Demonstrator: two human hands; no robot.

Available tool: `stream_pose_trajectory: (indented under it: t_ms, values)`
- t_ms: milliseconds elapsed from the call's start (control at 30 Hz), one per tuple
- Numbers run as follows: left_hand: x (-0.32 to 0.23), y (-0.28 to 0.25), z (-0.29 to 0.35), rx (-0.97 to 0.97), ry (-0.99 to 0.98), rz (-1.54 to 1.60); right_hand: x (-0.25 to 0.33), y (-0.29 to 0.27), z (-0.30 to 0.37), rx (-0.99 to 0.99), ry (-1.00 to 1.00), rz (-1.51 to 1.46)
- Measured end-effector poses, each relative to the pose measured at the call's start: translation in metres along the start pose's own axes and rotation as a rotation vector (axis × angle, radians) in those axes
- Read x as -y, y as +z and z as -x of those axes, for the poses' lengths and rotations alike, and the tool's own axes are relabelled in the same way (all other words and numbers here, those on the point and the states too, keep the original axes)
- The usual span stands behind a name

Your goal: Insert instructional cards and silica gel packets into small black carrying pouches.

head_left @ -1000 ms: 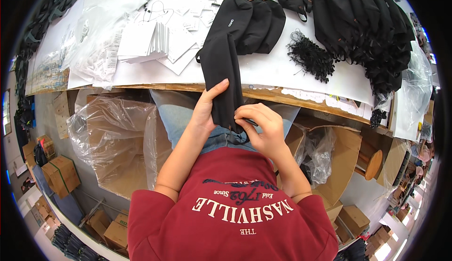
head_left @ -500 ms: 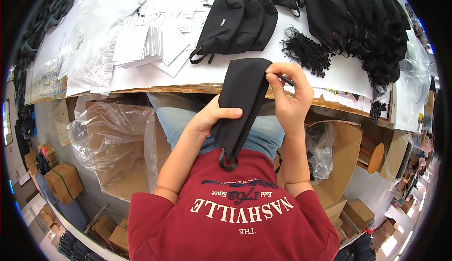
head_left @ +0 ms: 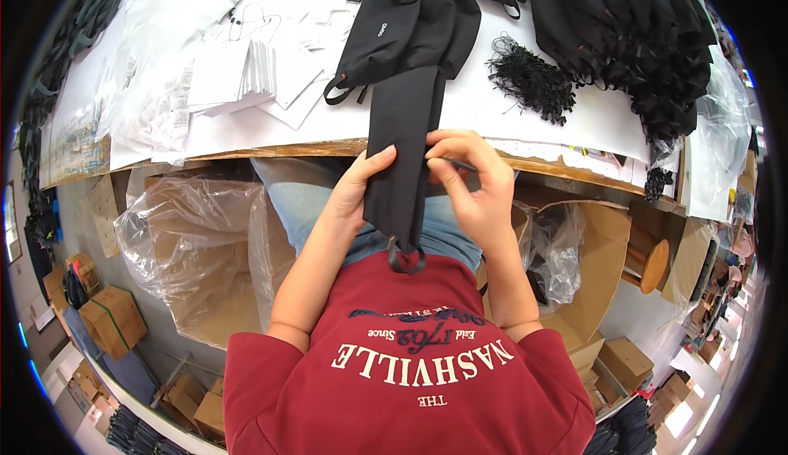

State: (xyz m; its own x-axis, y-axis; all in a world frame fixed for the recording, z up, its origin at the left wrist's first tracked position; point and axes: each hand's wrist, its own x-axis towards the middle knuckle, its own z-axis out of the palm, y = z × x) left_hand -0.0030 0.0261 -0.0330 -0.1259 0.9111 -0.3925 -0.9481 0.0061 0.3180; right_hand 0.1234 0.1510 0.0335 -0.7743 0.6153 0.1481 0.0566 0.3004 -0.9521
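A long black fabric pouch [head_left: 402,139] hangs in front of my lap, its far end overlapping the table's front edge and its strap loop lying against my shirt. My left hand [head_left: 355,188] is closed on its left side, thumb on top and fingers beneath. Against the right edge, my right hand [head_left: 474,177] is closed in a pinch. A thin dark thing shows between its fingers, too small to make out. Just beyond the pouch, several black pouches [head_left: 414,28] lie overlapped on the white table [head_left: 464,114].
A heap of black cords [head_left: 532,81] and a large pile of black pouches [head_left: 620,36] lie to the right. Leftward are white cards [head_left: 234,77] and clear plastic bags [head_left: 148,85]. Below the table edge stand plastic-lined cartons [head_left: 213,250] and an open cardboard box [head_left: 603,266].
The pouch has turned more upright and shifted a little left. My right hand has moved left and down along its right edge. The thin dark thing it holds is now mostly hidden.
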Motion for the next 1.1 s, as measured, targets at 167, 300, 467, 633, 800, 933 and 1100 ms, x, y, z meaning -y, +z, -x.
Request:
stream_pose_trajectory:
  t_ms: [167,300,467,633,800,933,1100]
  values:
    - [0.007,0.014,0.0,0.097,0.017,-0.053,0.007,-0.016,-0.012,-0.188,-0.116,0.119]
    - [0.015,0.009,-0.001,0.039,-0.065,0.053,0.009,-0.007,-0.006,-0.091,-0.064,0.13]
    - [0.008,0.006,-0.003,-0.092,0.157,0.031,0.006,0.0,0.009,0.155,0.093,-0.126]
    - [0.006,0.003,-0.001,-0.104,0.172,0.008,0.008,0.003,0.015,0.209,0.151,-0.164]
    - [0.01,-0.003,0.001,-0.094,0.161,0.086,0.01,0.008,0.016,0.227,0.163,-0.148]
    - [0.012,0.002,0.0,-0.118,0.194,0.08,0.007,0.009,0.018,0.224,0.172,-0.176]
    - [0.013,-0.012,-0.002,-0.137,0.21,0.123,0.008,0.011,0.022,0.341,0.121,-0.229]
